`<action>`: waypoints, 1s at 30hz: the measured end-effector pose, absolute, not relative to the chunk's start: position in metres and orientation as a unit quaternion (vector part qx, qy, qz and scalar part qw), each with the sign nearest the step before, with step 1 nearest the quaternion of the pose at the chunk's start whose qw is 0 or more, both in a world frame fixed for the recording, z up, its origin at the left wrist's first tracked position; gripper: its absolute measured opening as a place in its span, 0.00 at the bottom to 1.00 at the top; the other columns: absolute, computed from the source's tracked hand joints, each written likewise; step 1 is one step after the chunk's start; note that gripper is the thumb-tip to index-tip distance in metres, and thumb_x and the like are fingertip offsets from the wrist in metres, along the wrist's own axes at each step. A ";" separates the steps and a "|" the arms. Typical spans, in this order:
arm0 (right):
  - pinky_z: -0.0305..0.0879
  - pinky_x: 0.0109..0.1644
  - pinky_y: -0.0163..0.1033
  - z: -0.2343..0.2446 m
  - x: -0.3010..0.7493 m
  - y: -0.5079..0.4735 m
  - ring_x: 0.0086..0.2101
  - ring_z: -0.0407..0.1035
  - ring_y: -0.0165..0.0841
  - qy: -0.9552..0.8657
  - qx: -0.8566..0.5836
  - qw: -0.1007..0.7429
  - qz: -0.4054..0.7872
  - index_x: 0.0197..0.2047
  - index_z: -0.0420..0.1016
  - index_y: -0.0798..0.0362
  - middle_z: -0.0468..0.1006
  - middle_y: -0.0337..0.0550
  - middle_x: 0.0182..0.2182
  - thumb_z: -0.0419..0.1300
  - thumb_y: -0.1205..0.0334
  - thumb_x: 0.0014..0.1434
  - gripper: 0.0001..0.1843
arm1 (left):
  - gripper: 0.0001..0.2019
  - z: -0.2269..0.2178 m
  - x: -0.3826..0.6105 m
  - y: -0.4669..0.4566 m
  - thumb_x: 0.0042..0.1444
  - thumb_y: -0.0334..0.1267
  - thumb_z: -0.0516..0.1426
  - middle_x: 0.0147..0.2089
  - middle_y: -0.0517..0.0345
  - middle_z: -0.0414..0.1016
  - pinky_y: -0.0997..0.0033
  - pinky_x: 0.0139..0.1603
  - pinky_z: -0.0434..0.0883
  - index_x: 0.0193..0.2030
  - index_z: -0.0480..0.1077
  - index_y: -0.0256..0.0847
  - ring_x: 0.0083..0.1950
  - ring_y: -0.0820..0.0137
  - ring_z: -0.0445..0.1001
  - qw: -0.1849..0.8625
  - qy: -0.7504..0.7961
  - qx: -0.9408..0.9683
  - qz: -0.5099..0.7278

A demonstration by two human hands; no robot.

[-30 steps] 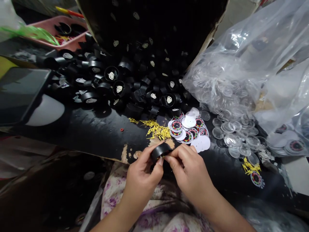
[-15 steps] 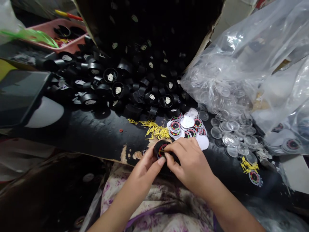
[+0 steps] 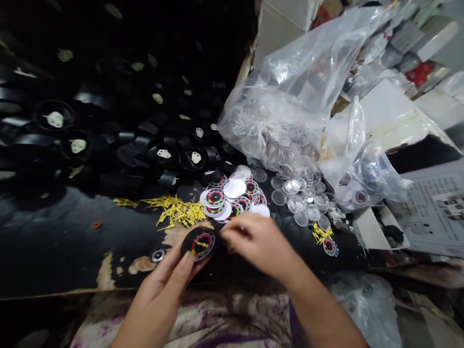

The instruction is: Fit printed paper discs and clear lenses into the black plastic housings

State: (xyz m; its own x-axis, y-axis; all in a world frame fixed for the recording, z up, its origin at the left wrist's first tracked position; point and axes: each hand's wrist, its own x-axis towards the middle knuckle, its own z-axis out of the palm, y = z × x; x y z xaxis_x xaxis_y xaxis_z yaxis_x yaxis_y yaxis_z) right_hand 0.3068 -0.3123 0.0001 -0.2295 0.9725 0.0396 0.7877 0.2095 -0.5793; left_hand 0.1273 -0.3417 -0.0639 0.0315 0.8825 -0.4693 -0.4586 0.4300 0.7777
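My left hand [image 3: 168, 278] is closed around a black round gauge [image 3: 188, 238], tilted with its face up. A printed dial [image 3: 206, 240] in red, green and black shows inside it, and a yellow pointer [image 3: 200, 243] lies across the dial. Just right of the gauge, apart from it, is my right hand [image 3: 259, 241], slightly blurred. Its fingers are curled in, and whatever they may hold is hidden. Beyond the hands lie a heap of yellow pointers [image 3: 183, 212] and a pile of printed dial discs [image 3: 214, 197], some with their white side up.
Many black gauge housings [image 3: 195, 158] fill the back left. Clear round lenses [image 3: 297, 203] spill from a plastic bag [image 3: 279, 96] at right. A white box [image 3: 362, 227] with black parts, a small red ring [image 3: 96, 225] and a small metallic round piece [image 3: 158, 255] are also on the table.
My right hand has left the dial and moved off to the right of the gauge. The gauge's face and pointer now show clearly. The view has swung to the right.
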 end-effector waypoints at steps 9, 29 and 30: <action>0.51 0.46 0.51 -0.007 0.395 -0.286 0.46 0.66 0.48 -0.716 -0.684 -0.096 -0.096 0.47 0.77 0.55 0.81 0.51 0.40 0.58 0.64 0.62 0.12 | 0.18 -0.073 0.131 -0.341 0.51 0.46 0.65 0.57 0.52 0.77 0.62 0.55 0.75 0.48 0.78 0.44 0.62 0.53 0.70 0.725 0.457 0.180 0.483; 0.58 0.54 0.44 -0.010 0.277 -0.323 0.50 0.67 0.36 -0.763 -0.538 0.299 0.199 0.49 0.75 0.48 0.79 0.40 0.47 0.51 0.56 0.69 0.13 | 0.13 -0.059 0.129 -0.331 0.55 0.43 0.63 0.53 0.57 0.79 0.74 0.46 0.76 0.47 0.77 0.46 0.50 0.67 0.77 0.752 0.418 0.199 0.470; 0.59 0.50 0.42 -0.009 0.276 -0.321 0.46 0.69 0.35 -0.740 -0.559 0.308 0.212 0.46 0.75 0.50 0.80 0.40 0.43 0.51 0.55 0.70 0.13 | 0.16 -0.062 0.130 -0.333 0.55 0.43 0.63 0.56 0.57 0.77 0.70 0.50 0.76 0.50 0.76 0.46 0.54 0.65 0.75 0.738 0.420 0.241 0.470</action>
